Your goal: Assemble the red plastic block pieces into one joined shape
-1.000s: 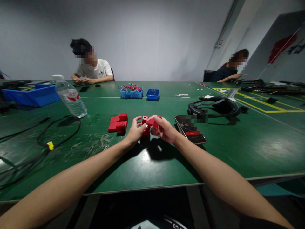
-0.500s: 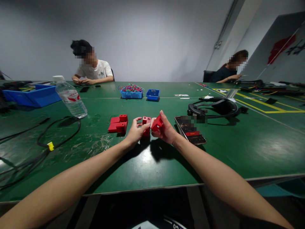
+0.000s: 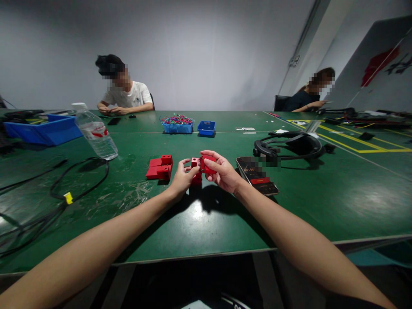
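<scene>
My left hand (image 3: 180,178) pinches a red plastic block (image 3: 195,163) that stands on the green table (image 3: 322,193). My right hand (image 3: 223,174) is closed round a second red block (image 3: 208,164), pressed against the right side of the first one. Their fingertips almost meet over the parts. A third red piece (image 3: 159,167), L-shaped with holes, lies on the table just left of my left hand.
A phone (image 3: 257,175) lies right of my right hand, a black headset (image 3: 289,146) behind it. A water bottle (image 3: 95,131), black cables (image 3: 64,184) and a blue bin (image 3: 45,128) are at left. Two small blue trays (image 3: 177,124) stand mid-table. Two people sit at the far side.
My right hand turned its red block and brought it left against the block in my left hand. The left hand stayed in place.
</scene>
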The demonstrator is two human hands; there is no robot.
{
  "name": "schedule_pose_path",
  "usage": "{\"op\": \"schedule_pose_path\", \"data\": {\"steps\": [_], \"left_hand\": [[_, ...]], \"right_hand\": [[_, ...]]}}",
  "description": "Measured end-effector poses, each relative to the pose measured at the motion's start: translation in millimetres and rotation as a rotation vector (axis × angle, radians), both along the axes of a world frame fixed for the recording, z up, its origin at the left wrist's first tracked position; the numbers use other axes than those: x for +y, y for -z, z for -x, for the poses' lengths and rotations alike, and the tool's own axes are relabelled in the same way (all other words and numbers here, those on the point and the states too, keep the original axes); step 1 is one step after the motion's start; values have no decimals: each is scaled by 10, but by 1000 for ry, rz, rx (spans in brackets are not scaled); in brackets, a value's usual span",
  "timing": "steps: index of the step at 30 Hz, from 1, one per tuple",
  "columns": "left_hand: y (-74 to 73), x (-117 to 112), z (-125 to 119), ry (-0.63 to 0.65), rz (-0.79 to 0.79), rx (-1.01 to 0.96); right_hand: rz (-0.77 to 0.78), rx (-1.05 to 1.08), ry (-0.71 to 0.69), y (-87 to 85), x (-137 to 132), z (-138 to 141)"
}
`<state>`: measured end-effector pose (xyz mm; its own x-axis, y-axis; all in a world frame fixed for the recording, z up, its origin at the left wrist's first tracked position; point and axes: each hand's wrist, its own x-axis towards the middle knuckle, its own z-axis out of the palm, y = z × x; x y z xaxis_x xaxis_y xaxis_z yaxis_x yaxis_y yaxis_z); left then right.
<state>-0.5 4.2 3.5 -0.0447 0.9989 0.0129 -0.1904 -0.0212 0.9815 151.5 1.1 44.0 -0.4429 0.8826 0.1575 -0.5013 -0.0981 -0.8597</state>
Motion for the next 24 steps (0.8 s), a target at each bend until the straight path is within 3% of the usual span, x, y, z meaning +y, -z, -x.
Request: {"op": "schedule_pose_path", "data": {"steps": [8,24], "left_hand": [[56,36,21,6,-11,-34],[15,25,8,2,7,-53]], "right_hand": [[-96,-114,52,-12,-27,1],[-157,-59,54,-1,-1,2]]}}
